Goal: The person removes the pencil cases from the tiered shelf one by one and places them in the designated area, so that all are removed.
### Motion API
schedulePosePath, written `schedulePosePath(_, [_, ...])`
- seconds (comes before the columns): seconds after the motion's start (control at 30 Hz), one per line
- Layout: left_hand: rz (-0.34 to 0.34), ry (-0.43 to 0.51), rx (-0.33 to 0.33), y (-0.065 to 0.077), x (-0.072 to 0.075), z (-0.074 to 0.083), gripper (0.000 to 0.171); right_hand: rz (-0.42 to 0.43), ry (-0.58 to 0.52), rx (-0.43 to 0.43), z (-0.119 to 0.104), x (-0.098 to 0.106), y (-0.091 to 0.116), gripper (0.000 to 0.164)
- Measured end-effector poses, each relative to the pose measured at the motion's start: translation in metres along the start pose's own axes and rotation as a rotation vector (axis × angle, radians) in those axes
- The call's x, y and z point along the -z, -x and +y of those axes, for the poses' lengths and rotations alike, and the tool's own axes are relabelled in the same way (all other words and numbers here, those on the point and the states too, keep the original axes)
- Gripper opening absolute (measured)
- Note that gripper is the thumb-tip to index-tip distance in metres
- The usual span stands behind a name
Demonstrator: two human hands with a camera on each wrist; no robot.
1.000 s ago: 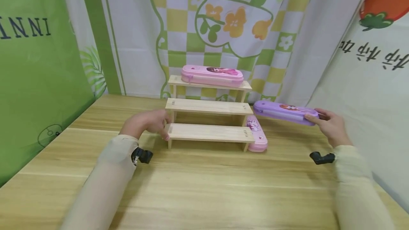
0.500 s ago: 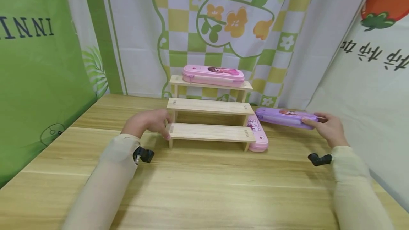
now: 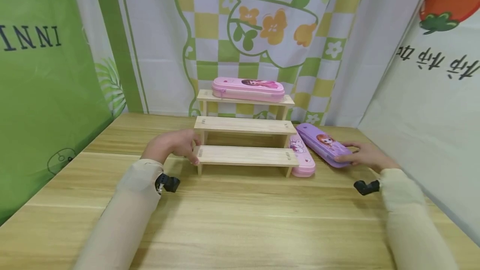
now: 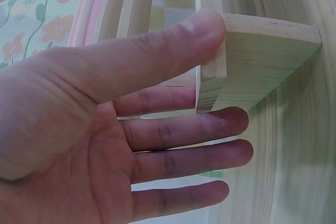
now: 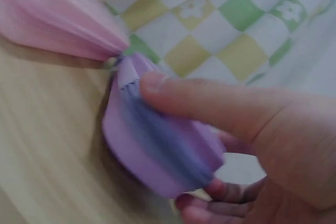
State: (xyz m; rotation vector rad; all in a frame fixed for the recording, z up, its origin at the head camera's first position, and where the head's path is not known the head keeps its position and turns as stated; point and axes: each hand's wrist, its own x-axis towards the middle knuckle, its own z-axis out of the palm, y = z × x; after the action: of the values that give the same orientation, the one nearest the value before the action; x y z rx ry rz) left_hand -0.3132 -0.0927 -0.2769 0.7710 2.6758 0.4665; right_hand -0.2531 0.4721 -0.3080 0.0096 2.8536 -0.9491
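Note:
My left hand (image 3: 173, 144) pinches the left end of the lowest step of a three-tier wooden display stand (image 3: 245, 155). In the left wrist view the thumb (image 4: 168, 51) presses one face of the board and the index finger goes behind it; the other fingers stretch out straight. My right hand (image 3: 369, 156) grips the near end of a purple pencil case (image 3: 324, 144) with a doll picture on its lid. That case lies slantwise right of the stand. Between them rests a pink pencil case (image 3: 304, 159) with a rabbit print, partly hidden by the stand.
A second pink pencil case (image 3: 248, 90), with a doll on it, sits on the stand's top step. Behind the wooden table (image 3: 240, 220) hangs a checked curtain (image 3: 210, 24). Green cloth (image 3: 41, 95) borders the left side, white cloth (image 3: 431, 107) the right.
The purple pencil case has come down beside the pink rabbit case and turned, its near end swinging toward me with my right hand. My left hand keeps its hold on the stand.

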Motion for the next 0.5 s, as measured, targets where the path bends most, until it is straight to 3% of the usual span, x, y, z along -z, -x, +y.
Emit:
schedulePosePath(0.2, [-0.004,0.019,0.004,0.001,-0.002,0.0,0.07,-0.081,-0.043,0.03,-0.014,-0.013,-0.005,0.082])
schedulePosePath(0.5, [-0.01,0.014,0.011,-0.001,0.0,0.0,0.071,-0.123,0.023,-0.004,-0.038,-0.017,-0.008,0.071])
